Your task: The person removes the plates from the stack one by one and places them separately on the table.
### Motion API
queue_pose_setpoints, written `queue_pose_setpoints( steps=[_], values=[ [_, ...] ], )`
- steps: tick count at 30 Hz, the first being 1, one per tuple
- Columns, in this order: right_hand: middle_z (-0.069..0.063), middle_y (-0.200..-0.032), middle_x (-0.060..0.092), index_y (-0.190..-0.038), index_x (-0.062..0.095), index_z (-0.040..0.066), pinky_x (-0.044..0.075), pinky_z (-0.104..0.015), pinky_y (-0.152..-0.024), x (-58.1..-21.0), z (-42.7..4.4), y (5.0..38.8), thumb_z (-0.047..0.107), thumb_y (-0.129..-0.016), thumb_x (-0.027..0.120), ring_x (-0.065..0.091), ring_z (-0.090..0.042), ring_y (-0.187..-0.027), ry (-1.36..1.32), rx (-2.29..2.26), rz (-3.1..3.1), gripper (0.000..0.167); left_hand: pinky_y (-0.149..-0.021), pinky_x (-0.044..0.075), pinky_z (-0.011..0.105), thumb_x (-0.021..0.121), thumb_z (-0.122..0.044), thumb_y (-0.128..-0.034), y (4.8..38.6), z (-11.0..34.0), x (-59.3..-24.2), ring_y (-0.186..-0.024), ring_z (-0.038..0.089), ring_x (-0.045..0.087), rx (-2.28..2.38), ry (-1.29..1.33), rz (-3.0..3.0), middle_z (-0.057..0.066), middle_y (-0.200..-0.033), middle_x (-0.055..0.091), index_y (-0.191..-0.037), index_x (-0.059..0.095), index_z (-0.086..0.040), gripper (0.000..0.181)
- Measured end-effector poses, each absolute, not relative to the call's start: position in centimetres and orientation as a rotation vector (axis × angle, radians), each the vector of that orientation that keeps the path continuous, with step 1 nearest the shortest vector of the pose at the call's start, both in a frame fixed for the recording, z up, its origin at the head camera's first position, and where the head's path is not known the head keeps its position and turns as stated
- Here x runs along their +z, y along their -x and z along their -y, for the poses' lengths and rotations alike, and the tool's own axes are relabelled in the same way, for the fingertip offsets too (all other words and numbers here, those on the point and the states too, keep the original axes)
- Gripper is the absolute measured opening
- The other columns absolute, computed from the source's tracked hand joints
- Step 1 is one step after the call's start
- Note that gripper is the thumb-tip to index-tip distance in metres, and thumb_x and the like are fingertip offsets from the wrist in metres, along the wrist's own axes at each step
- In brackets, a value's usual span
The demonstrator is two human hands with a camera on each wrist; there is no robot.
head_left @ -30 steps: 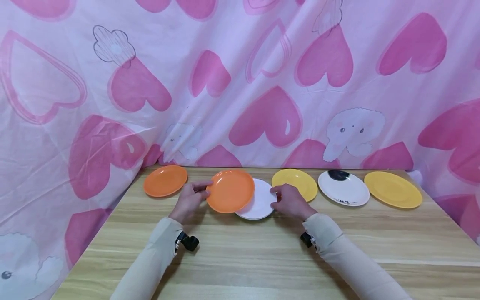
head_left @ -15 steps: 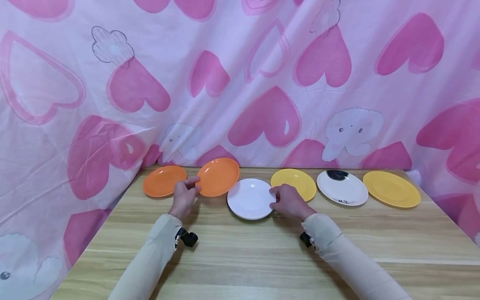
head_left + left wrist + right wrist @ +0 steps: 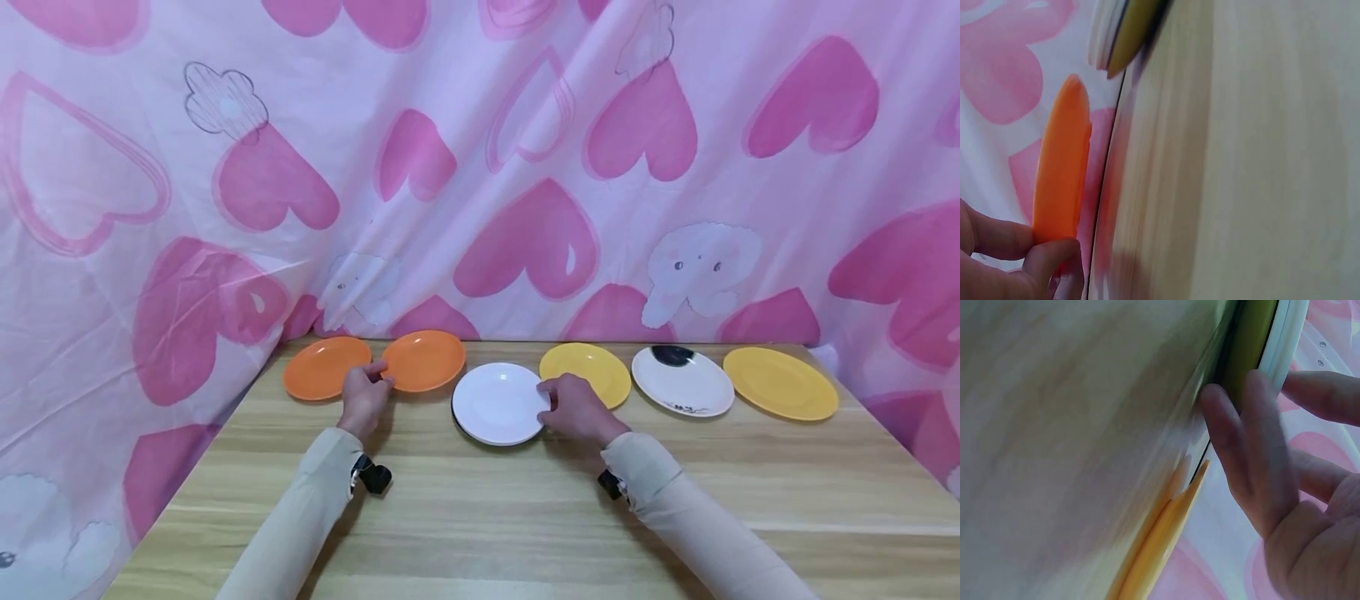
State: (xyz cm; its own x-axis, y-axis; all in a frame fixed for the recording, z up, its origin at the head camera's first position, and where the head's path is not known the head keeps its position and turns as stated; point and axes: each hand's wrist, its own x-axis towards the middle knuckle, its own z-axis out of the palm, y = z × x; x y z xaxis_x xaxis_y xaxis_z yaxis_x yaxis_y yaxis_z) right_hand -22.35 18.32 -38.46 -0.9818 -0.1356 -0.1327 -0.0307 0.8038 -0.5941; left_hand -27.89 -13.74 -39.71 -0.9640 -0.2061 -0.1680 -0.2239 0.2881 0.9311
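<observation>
My left hand [image 3: 364, 402] pinches the near-left rim of an orange plate [image 3: 424, 361]; the left wrist view shows this plate [image 3: 1063, 169] edge-on, slightly off the tabletop. Another orange plate [image 3: 324, 369] lies to its left, partly behind my fingers. In the middle is a stack of plates with a white plate [image 3: 497, 404] on top. My right hand [image 3: 581, 411] grips the stack's right rim. Seen from the right wrist, the stack has white rims [image 3: 1285, 337] above an olive-yellow plate [image 3: 1249, 347], with fingers at its underside.
A yellow plate [image 3: 585, 367] lies right behind my right hand. Farther right are a white plate with a black patch [image 3: 682, 387] and another yellow plate [image 3: 782, 385]. A pink heart-patterned curtain [image 3: 525, 317] hangs along the back edge of the wooden table [image 3: 480, 525].
The orange plate in my left hand has moved left and back from over the stack, then lowered beside the other orange plate. The white plate on top is now uncovered. My right hand has stayed put.
</observation>
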Motion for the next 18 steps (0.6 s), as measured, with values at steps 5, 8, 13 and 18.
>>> queue_pose_setpoints(
  steps=[5, 8, 13, 18],
  values=[
    [-0.007, -0.094, 0.068, -0.128, 0.067, 0.001, 0.052, -0.030, -0.080, -38.4, -18.3, 22.3, 0.009, -0.085, 0.077, 0.055, -0.019, -0.087, 0.147, -0.907, -2.828, 0.045, -0.117, 0.043, 0.044, 0.049, 0.006, -0.0974, 28.4, 14.0, -40.0, -0.135, 0.032, 0.042, 1.780, 0.394, -2.527, 0.024, -0.149, 0.045, -0.141, 0.048, 0.008, 0.044],
    [-0.006, -0.086, 0.064, -0.116, 0.072, 0.002, 0.048, -0.029, -0.077, -38.4, -18.3, 22.2, 0.008, -0.085, 0.077, 0.054, -0.019, -0.083, 0.161, -0.913, -2.839, 0.033, -0.116, 0.043, 0.044, 0.050, 0.006, -0.0969, 28.6, 14.0, -40.2, -0.133, 0.032, 0.042, 1.761, 0.389, -2.522, 0.023, -0.149, 0.045, -0.140, 0.049, 0.008, 0.043],
    [-0.005, -0.073, 0.053, -0.081, 0.066, 0.005, 0.040, -0.026, -0.068, -38.5, -18.3, 22.2, 0.006, -0.083, 0.076, 0.049, -0.017, -0.075, 0.258, -0.900, -2.873, 0.010, -0.115, 0.045, 0.045, 0.050, 0.006, -0.0956, 28.9, 14.3, -40.5, -0.131, 0.032, 0.041, 1.698, 0.372, -2.542, 0.024, -0.151, 0.042, -0.141, 0.048, 0.008, 0.046],
    [-0.005, -0.071, 0.052, -0.078, 0.063, 0.007, 0.039, -0.026, -0.067, -38.4, -18.3, 22.3, 0.006, -0.083, 0.076, 0.048, -0.017, -0.073, 0.287, -0.870, -2.888, 0.014, -0.109, 0.049, 0.044, 0.055, 0.007, -0.0924, 29.1, 14.4, -40.5, -0.130, 0.033, 0.042, 1.635, 0.330, -2.556, 0.026, -0.155, 0.038, -0.145, 0.042, 0.010, 0.055]
  ],
)
